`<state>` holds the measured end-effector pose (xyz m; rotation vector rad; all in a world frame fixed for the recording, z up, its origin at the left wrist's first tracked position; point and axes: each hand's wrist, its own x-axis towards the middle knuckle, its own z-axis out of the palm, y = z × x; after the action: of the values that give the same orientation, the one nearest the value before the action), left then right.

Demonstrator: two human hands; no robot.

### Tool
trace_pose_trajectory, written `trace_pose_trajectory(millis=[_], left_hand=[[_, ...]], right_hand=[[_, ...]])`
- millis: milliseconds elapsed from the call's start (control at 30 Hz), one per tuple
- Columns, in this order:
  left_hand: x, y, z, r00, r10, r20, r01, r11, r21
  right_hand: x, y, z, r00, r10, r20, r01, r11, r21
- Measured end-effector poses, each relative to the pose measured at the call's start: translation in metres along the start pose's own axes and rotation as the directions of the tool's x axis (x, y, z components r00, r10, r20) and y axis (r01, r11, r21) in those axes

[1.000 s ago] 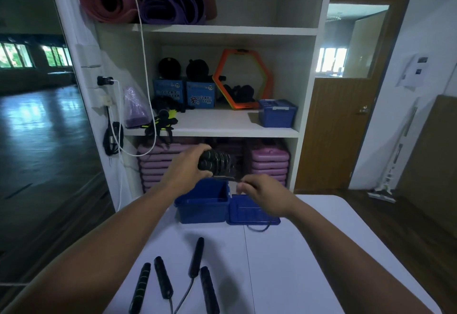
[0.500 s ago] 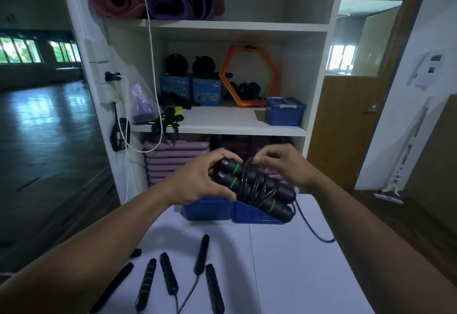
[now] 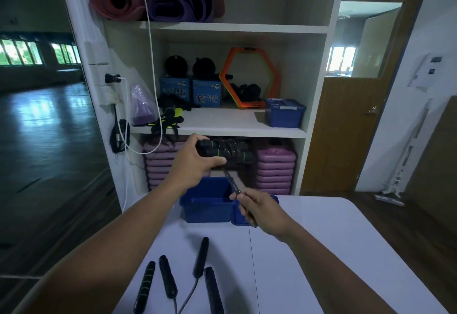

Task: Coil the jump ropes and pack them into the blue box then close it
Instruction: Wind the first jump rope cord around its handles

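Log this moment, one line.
left hand: grips coiled rope | right hand: pinches its cord | box: open | table: four loose handles

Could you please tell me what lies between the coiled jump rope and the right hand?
In the head view, a black cord runs from the coiled jump rope in the left hand down to the grip of the right hand.

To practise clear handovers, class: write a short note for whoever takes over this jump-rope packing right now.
Left hand grips the wound rope bundle above the blue box.
Right hand pinches the loose rope end, held taut.
Box sits open on the table, lid beside it.
Four spare handles lie at the table's near edge.
Done: first rope nearly coiled.
Left: tuck its end, pack it, coil and pack the others, close the box.
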<state>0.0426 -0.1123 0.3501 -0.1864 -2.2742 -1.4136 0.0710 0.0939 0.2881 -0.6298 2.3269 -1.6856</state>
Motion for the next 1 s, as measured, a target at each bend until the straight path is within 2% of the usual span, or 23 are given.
trace_pose_trajectory(millis=[67,133,167,233,300,400,467,633,733,800,900,1000], left_hand=[[0.003,-0.008,0.000,1.000,0.025,-0.013,-0.023,0.988,0.155],[0.003,-0.017,0.000,0.998,0.060,0.017,-0.062,0.950,0.307],[0.003,-0.023,0.000,0.998,0.052,0.045,-0.064,0.935,0.350],[0.000,-0.031,-0.002,0.990,0.004,0.144,-0.061,0.917,0.394],[-0.006,-0.032,-0.005,0.955,-0.041,0.294,-0.068,0.933,0.352],[-0.016,-0.017,-0.010,0.882,-0.044,0.469,-0.063,0.975,0.211],[-0.018,-0.005,-0.013,0.833,-0.020,0.553,-0.069,0.988,0.140],[-0.021,0.031,-0.025,0.719,0.025,0.695,-0.050,0.999,0.015],[-0.021,0.041,-0.035,0.702,0.049,0.711,-0.022,0.999,-0.048],[-0.020,0.043,-0.041,0.704,0.064,0.707,-0.018,0.997,-0.072],[-0.016,0.043,-0.045,0.699,0.040,0.714,-0.046,0.999,-0.011],[-0.010,0.038,-0.048,0.693,0.030,0.720,-0.192,0.971,0.144]], right_hand=[[0.000,-0.003,-0.005,1.000,-0.013,0.013,0.015,0.985,-0.174],[0.002,-0.009,-0.015,0.996,-0.062,0.056,0.080,0.896,-0.436],[0.004,-0.013,-0.021,0.993,-0.082,0.082,0.114,0.809,-0.576],[0.008,-0.027,-0.033,0.985,-0.145,0.097,0.163,0.570,-0.805],[0.012,-0.045,-0.044,0.956,-0.274,0.105,0.216,0.415,-0.884],[0.017,-0.071,-0.060,0.883,-0.444,0.149,0.315,0.327,-0.891],[0.023,-0.079,-0.069,0.868,-0.473,0.148,0.349,0.372,-0.860],[0.037,-0.079,-0.072,0.898,-0.425,0.115,0.383,0.624,-0.682],[0.031,-0.073,-0.064,0.961,-0.262,0.087,0.276,0.897,-0.344],[0.026,-0.065,-0.053,0.982,-0.147,0.121,0.156,0.985,-0.075],[0.025,-0.051,-0.036,0.981,-0.023,0.191,-0.036,0.953,0.300],[0.031,-0.039,-0.025,0.987,0.014,0.158,-0.077,0.912,0.402]])
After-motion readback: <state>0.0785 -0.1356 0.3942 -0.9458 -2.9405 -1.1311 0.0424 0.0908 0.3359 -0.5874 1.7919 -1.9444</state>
